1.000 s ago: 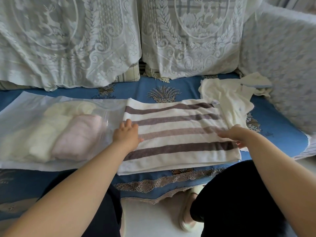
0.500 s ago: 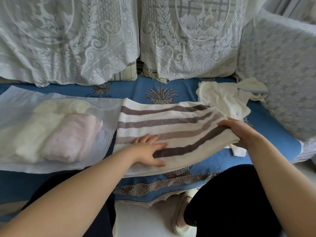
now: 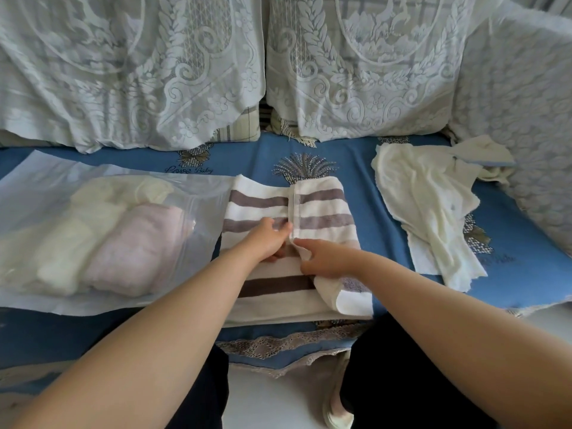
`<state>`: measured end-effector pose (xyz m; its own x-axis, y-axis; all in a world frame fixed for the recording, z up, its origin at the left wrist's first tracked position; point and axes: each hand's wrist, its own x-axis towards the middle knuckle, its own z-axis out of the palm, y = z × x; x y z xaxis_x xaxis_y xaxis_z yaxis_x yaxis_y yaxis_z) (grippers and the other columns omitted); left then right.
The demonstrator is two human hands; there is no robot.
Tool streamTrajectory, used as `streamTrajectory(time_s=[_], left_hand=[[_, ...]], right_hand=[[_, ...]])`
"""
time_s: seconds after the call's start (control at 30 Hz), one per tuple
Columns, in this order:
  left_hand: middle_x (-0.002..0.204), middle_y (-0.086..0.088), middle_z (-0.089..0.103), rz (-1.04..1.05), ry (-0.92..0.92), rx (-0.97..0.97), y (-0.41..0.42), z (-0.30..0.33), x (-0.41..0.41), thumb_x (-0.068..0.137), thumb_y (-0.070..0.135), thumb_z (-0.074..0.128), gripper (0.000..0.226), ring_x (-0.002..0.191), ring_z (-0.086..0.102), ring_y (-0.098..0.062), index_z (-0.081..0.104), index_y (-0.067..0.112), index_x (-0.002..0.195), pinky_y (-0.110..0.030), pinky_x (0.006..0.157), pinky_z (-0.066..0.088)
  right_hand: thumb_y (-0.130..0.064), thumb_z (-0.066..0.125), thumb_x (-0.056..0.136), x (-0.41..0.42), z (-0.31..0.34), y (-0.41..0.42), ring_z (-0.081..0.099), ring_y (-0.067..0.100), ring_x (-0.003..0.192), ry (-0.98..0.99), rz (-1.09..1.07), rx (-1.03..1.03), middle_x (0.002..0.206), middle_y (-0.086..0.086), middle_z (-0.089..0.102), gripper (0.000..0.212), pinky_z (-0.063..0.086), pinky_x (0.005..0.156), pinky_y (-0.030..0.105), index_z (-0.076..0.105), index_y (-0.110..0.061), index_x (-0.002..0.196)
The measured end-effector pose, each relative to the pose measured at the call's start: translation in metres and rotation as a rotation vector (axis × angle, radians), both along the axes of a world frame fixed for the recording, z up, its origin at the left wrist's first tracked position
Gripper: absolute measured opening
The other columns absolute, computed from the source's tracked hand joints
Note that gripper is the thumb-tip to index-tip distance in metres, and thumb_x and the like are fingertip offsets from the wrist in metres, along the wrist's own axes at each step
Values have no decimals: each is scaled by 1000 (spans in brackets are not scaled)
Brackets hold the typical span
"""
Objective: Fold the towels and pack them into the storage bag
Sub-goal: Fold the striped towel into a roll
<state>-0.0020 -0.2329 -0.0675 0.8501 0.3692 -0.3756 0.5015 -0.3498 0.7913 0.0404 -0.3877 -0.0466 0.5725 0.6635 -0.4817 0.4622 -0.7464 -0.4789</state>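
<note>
A white towel with brown stripes lies on the blue sofa seat, its right half folded over to the middle. My right hand grips the folded-over edge near the towel's centre. My left hand rests on the left half beside that edge, fingers touching the towel. A clear storage bag lies flat to the left, holding a folded pink towel and a cream one. An unfolded cream towel lies crumpled to the right.
Lace-covered cushions line the sofa back, and a lace-covered armrest stands at the right. The blue seat cover ends in a lace trim at the front edge. My knees in dark trousers and a slipper are below.
My right hand has carried the striped towel's right end leftward, folding it over to the middle. My left hand shifted from the left edge toward the centre.
</note>
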Motion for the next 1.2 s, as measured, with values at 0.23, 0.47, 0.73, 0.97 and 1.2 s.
streamTrajectory(time_s=[0.23, 0.47, 0.73, 0.97, 1.2], left_hand=[[150, -7, 35, -269, -90, 122, -6, -9, 15, 90, 39, 58, 65, 136, 36, -22, 27, 28, 146, -39, 110, 32], [143, -10, 38, -135, -208, 208, -18, -5, 20, 88, 34, 63, 60, 130, 41, -22, 41, 8, 138, -24, 99, 30], [138, -10, 40, 163, -146, 163, -24, -8, 19, 82, 37, 70, 70, 121, 47, -26, 36, 9, 137, -30, 92, 39], [137, -10, 35, 34, 28, 283, -35, -8, 22, 83, 33, 66, 72, 118, 48, -31, 23, 17, 139, -37, 92, 44], [153, -4, 26, -292, -192, 876, -37, -2, 27, 94, 49, 43, 55, 135, 27, -30, 37, 20, 139, -41, 106, 29]], right_hand=[[-35, 59, 87, 6, -2, -12, 60, 12, 73, 144, 84, 36, 86, -5, 61, 73, 43, 60, 18, 19, -37, 148], [-43, 53, 90, 58, 8, -37, 63, 24, 68, -204, -514, 180, 84, 11, 64, 39, 51, 58, 31, 61, -10, 109], [-37, 57, 88, 54, -16, -52, 58, 26, 87, -82, -510, -7, 112, 13, 58, 44, 46, 67, 31, 49, -5, 117], [-11, 70, 81, 40, -13, -52, 67, 23, 89, 526, -685, 405, 105, 11, 69, 31, 56, 77, 35, 61, -7, 110], [-36, 81, 68, 82, 14, -134, 66, 18, 99, 224, -304, -98, 108, -2, 70, 42, 50, 93, 33, 66, -24, 105]])
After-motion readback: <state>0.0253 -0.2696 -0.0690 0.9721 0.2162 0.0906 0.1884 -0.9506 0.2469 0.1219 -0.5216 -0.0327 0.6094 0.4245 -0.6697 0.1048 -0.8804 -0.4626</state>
